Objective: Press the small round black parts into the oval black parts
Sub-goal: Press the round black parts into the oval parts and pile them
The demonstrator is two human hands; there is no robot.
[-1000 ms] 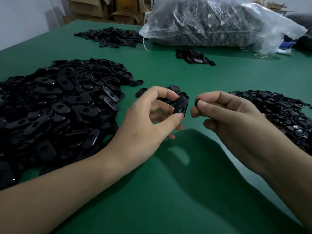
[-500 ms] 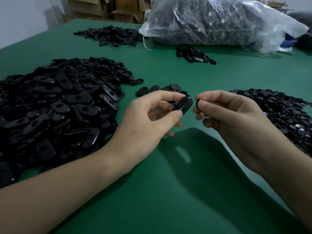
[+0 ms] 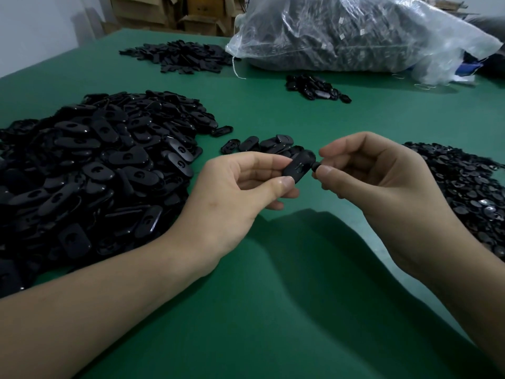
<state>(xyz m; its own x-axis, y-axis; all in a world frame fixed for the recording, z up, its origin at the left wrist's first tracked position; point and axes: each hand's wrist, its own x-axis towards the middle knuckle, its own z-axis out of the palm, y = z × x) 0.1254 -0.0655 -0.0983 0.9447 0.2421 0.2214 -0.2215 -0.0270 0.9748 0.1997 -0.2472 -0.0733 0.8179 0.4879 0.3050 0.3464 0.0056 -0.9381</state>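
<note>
1. Green cloth covers the surface (image 3: 273, 310); cardboard boxes (image 3: 196, 12) stand beyond its far edge at 12 o'clock, and a clear plastic bag (image 3: 355, 34) of dark parts lies at 1 o'clock.
2. At 9 o'clock sits a big heap of oval black parts (image 3: 95, 173), loose and overlapping.
3. Near the centre, the left hand (image 3: 240, 192) pinches one oval part (image 3: 297, 166) by its left end between thumb and forefinger. The part is lifted off the surface, slotted face toward the camera.
4. At that part's right end is a small round part (image 3: 315, 167), pinched at the thumb and forefinger tips of the right hand (image 3: 382, 187), whose other fingers are curled under. The two parts touch or nearly touch; I cannot tell whether seating has begun.
5. At 3 o'clock spreads the heap of small round parts (image 3: 470, 192).
6. The step in hand looks like mating one pair. The next move probably calls for lining the round part up with the oval's opening, then squeezing firmly while the left hand braces against the push.
</note>
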